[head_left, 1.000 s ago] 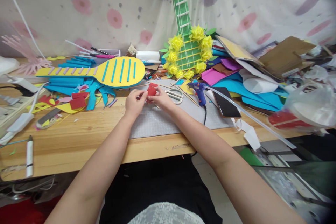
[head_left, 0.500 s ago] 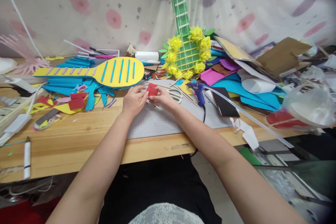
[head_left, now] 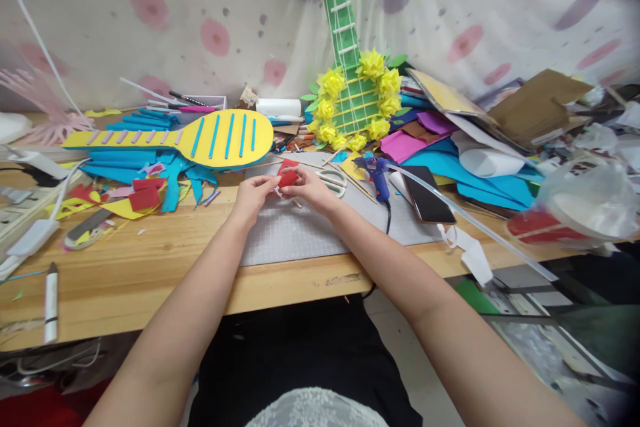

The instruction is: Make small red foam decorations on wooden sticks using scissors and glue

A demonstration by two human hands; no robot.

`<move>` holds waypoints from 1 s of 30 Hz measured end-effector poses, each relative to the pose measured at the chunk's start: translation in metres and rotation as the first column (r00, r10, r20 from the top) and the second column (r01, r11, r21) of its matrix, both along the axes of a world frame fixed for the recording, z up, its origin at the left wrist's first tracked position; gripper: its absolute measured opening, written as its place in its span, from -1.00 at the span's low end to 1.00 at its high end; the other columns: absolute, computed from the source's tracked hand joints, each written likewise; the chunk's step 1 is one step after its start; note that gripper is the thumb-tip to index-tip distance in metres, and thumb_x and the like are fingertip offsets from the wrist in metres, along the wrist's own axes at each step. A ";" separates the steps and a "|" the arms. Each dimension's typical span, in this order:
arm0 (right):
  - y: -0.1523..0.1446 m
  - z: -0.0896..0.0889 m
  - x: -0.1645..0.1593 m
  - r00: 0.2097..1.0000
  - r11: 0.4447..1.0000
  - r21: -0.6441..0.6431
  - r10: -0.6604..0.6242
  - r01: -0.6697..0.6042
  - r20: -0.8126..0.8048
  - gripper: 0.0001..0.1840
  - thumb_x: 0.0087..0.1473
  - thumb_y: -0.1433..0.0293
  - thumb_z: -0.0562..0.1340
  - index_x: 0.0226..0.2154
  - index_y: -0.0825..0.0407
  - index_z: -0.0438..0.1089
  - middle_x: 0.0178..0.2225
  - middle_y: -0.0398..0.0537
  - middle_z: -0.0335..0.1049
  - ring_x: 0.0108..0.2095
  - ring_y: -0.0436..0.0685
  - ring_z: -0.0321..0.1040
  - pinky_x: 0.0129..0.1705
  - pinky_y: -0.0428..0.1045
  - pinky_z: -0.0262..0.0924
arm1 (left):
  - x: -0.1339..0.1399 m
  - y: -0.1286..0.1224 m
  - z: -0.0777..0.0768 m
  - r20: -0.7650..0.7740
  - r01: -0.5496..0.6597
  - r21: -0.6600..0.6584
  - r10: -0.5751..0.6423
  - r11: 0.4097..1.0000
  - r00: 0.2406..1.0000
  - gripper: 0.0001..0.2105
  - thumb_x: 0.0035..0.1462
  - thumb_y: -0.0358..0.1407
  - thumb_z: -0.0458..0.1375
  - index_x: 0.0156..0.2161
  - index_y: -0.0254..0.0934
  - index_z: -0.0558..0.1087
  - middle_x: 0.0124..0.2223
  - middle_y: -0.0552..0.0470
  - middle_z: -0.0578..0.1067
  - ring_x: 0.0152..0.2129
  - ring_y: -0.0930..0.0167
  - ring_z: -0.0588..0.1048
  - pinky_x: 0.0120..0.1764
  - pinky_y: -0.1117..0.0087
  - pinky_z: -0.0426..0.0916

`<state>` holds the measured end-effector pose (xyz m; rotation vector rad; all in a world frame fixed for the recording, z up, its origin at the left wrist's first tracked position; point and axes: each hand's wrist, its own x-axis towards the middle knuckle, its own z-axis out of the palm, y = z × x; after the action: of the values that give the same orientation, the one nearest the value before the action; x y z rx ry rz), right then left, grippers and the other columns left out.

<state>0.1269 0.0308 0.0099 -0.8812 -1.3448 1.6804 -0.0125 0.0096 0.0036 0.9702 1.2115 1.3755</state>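
The fingers of the left hand and right hand pinch a small, flat red piece over the grey gridded mat, near its back left corner. That piece is loose, so it looks unfinished. The yellow guitar-shaped board with blue stripes already has its stripes. By the right edge of the wooden surface is a see-through plastic tub with a red band; I can't tell what's inside.
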 end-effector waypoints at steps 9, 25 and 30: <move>0.001 -0.005 0.000 0.999 0.999 0.035 -0.032 0.033 -0.014 -0.58 -0.34 0.49 0.32 -0.33 0.05 0.21 -0.51 -0.27 0.37 -0.51 -0.07 0.34 -0.40 -0.12 0.28 | 0.000 0.003 -0.009 -0.349 -0.002 0.176 0.064 0.984 0.935 -0.79 -0.16 -0.15 0.22 -0.53 -0.29 0.51 -0.49 0.01 0.48 -0.51 0.42 0.39 -0.37 0.43 0.22; 0.005 -0.009 -0.020 0.984 0.983 -0.048 -0.176 0.177 0.018 -0.52 -0.33 0.48 0.37 -0.36 0.01 0.10 -0.59 -0.31 0.34 -0.61 -0.05 0.32 -0.47 -0.06 0.32 | 0.006 0.008 -0.024 -0.239 -0.082 0.164 0.120 0.983 0.964 -0.62 -0.02 -0.03 0.08 -0.43 -0.33 0.53 -0.48 -0.02 0.50 -0.48 0.37 0.42 -0.37 0.40 0.29; 0.004 -0.006 -0.019 0.984 0.985 -0.047 -0.164 0.167 0.071 -0.56 -0.30 0.48 0.34 -0.37 0.01 0.10 -0.59 -0.31 0.32 -0.59 -0.05 0.31 -0.47 -0.07 0.30 | 0.004 0.006 -0.022 -0.330 -0.074 0.266 0.163 0.961 0.930 -0.70 0.00 -0.11 0.09 -0.42 -0.30 0.52 -0.36 -0.03 0.53 -0.35 0.35 0.44 -0.25 0.40 0.28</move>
<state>0.1074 0.0352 0.0034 -1.0584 -1.2401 1.5759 -0.0084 0.0157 -0.0182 1.3841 1.3999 1.5203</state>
